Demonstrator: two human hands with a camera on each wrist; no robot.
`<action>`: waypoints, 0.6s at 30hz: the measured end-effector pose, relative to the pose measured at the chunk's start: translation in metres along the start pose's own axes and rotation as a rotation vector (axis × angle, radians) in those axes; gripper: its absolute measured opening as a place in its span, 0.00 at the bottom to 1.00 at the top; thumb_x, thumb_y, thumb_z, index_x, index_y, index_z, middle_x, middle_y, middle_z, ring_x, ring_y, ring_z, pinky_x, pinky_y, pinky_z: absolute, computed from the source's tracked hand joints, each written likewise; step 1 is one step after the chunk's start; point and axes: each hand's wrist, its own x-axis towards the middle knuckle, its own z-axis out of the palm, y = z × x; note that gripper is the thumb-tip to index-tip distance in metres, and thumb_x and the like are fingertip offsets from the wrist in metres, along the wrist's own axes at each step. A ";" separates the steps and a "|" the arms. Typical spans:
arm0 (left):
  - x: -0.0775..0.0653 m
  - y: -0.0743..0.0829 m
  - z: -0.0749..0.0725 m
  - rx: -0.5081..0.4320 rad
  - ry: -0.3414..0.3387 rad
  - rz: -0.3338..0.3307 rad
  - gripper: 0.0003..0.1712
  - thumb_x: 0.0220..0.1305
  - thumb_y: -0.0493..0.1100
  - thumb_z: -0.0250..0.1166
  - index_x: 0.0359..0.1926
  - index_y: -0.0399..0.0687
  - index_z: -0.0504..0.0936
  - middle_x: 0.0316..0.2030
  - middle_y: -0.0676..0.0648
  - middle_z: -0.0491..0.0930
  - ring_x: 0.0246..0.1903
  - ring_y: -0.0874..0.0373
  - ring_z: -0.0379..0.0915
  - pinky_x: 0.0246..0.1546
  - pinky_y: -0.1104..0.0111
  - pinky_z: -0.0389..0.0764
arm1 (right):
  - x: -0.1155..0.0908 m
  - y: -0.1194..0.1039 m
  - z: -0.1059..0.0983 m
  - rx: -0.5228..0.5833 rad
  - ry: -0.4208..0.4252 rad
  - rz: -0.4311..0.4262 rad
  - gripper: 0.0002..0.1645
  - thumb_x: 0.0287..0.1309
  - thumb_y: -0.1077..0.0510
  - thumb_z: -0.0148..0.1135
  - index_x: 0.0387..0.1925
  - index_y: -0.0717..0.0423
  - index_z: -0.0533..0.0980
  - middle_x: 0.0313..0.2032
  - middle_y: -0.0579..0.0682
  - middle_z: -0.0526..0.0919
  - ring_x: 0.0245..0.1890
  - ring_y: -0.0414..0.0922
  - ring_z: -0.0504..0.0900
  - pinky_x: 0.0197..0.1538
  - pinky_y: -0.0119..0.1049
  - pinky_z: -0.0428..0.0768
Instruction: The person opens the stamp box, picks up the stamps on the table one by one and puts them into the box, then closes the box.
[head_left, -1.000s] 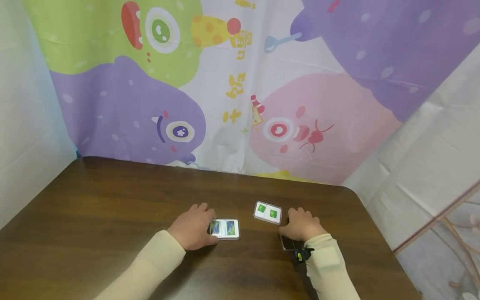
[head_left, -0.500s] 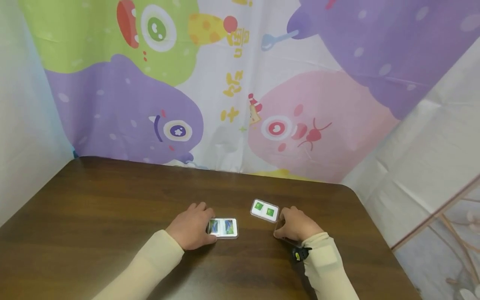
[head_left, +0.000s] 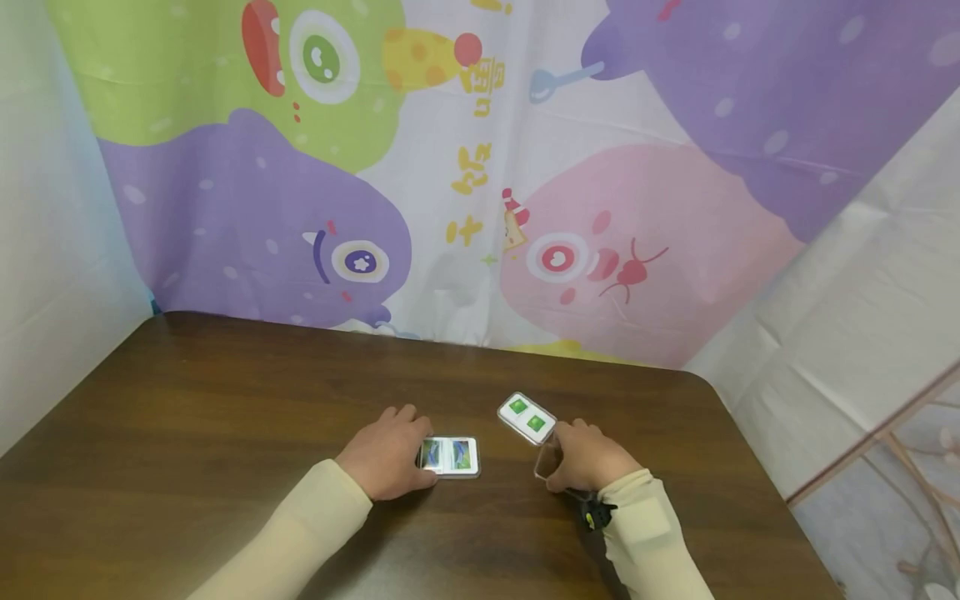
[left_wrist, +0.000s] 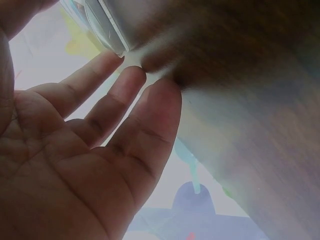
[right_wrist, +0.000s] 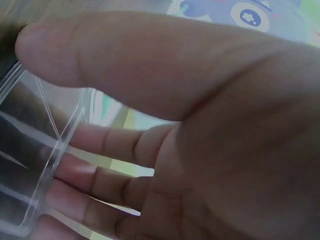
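My left hand [head_left: 386, 454] grips the left end of a flat case [head_left: 457, 457] with two blue-and-green pictures on white, thumb at the near edge and fingers at the far one. In the left wrist view, a fingertip of the left hand [left_wrist: 85, 150] touches the case's edge [left_wrist: 107, 25]; the other fingers extend beside it. My right hand [head_left: 592, 457] holds a clear, see-through plastic case [right_wrist: 25, 165] between thumb and fingers, low over the table. Just beyond it lies a second white case [head_left: 527, 418] with two green pictures, very near the right fingertips.
The brown wooden table [head_left: 247, 400] spreads around both hands. At its back edge hangs a cloth [head_left: 450, 317] printed with cartoon monsters. White sheets [head_left: 840, 317] hang at the sides. A black band [head_left: 597, 515] is on the right wrist.
My right hand has moved a little left with the clear case, which now shows more. The green-picture case has shifted slightly left and turned clockwise. The left hand stays in place.
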 end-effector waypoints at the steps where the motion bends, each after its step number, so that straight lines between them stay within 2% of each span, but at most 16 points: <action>1: 0.000 0.000 0.000 0.000 -0.002 0.000 0.31 0.52 0.52 0.81 0.52 0.40 0.82 0.43 0.44 0.76 0.40 0.50 0.67 0.39 0.55 0.77 | 0.000 -0.001 0.001 0.013 -0.002 -0.004 0.29 0.46 0.57 0.83 0.48 0.59 0.78 0.42 0.54 0.76 0.43 0.52 0.75 0.46 0.53 0.78; 6: -0.001 0.001 -0.001 -0.006 -0.004 -0.006 0.30 0.52 0.52 0.81 0.51 0.40 0.82 0.42 0.44 0.76 0.39 0.50 0.67 0.39 0.55 0.76 | -0.002 -0.008 0.002 0.029 -0.012 -0.028 0.26 0.45 0.56 0.84 0.45 0.56 0.79 0.40 0.51 0.76 0.38 0.48 0.75 0.41 0.47 0.78; 9: -0.001 0.001 -0.001 -0.005 -0.001 -0.007 0.30 0.52 0.52 0.81 0.51 0.40 0.82 0.42 0.45 0.75 0.39 0.51 0.67 0.39 0.55 0.76 | -0.001 -0.011 0.004 0.036 0.021 -0.050 0.23 0.47 0.55 0.83 0.43 0.55 0.81 0.41 0.52 0.77 0.37 0.48 0.74 0.39 0.46 0.77; 13: -0.001 0.001 -0.001 -0.002 0.003 -0.003 0.31 0.52 0.52 0.81 0.51 0.40 0.82 0.42 0.44 0.76 0.39 0.51 0.67 0.38 0.55 0.76 | 0.003 -0.010 0.008 0.062 0.086 -0.053 0.21 0.49 0.57 0.82 0.44 0.55 0.83 0.42 0.53 0.77 0.37 0.49 0.74 0.40 0.46 0.78; 18: 0.000 0.001 0.000 -0.005 0.004 -0.002 0.31 0.52 0.52 0.81 0.51 0.40 0.82 0.42 0.44 0.76 0.39 0.51 0.67 0.38 0.55 0.76 | 0.010 -0.004 0.010 0.039 0.138 -0.034 0.28 0.51 0.54 0.81 0.52 0.59 0.81 0.43 0.54 0.77 0.41 0.50 0.75 0.44 0.50 0.79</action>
